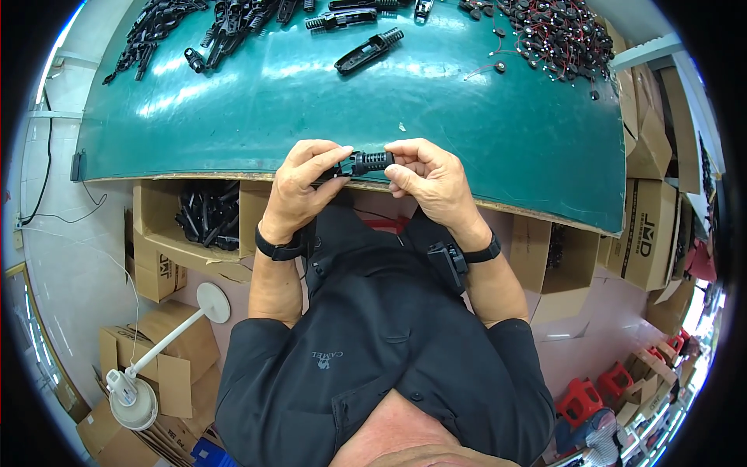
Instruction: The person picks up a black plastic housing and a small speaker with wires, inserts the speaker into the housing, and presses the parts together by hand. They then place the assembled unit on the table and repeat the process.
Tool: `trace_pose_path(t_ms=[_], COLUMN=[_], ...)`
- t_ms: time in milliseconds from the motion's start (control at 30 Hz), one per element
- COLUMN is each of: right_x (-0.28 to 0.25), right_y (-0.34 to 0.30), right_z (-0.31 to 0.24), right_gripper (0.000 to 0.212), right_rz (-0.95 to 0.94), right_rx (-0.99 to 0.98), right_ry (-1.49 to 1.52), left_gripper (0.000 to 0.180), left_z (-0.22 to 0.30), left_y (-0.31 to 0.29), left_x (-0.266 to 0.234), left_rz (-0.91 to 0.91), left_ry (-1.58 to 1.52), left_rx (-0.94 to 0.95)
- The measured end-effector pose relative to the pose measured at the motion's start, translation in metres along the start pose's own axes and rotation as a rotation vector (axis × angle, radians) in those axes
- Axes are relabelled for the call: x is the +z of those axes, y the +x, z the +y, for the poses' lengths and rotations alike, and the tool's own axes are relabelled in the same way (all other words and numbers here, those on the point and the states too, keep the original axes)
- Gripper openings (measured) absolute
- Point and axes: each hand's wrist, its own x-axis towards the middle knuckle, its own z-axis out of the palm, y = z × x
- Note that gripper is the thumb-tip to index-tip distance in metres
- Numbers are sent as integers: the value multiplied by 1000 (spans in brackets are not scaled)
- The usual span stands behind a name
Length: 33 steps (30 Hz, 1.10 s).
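Both hands, left (299, 187) & right (432, 180), pinch black ribbed part (366, 163).

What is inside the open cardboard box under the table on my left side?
The cardboard box holds a heap of black plastic parts. The green table edge covers the box's far part, so anything there is hidden.

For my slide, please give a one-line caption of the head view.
Both hands, left hand and right hand, hold a small black ribbed plastic part at the near edge of a green table.
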Motion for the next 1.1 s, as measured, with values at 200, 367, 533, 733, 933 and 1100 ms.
trace_pose_path(t_ms=[200, 367, 533, 733, 933, 1100], right_x=[-4, -6, -11, -10, -5, -8], right_y=[-2, -1, 0, -3, -2, 5], right_z=[-6, -4, 0, -5, 1, 11], right_gripper=[26, 26, 21, 21, 25, 25], right_rz=[-18, -15, -24, -50, 1, -4], right_rx=[22, -2, -108, -275, -247, -369], right_ry=[-34, -93, -252, -446, -241, -432], left_gripper=[55, 55, 60, 61, 58, 59], left_z=[2, 4, 3, 4, 13, 10], left_y=[0, 1, 2, 2, 7, 13], left_x=[-3, -4, -5, -8, -11, -18], left_rz=[-21, -60, -85, -120, -147, -204], left_ry=[22, -4, -16, -74, -83, -18], left_rx=[-8, -11, -10, -69, -105, -75])
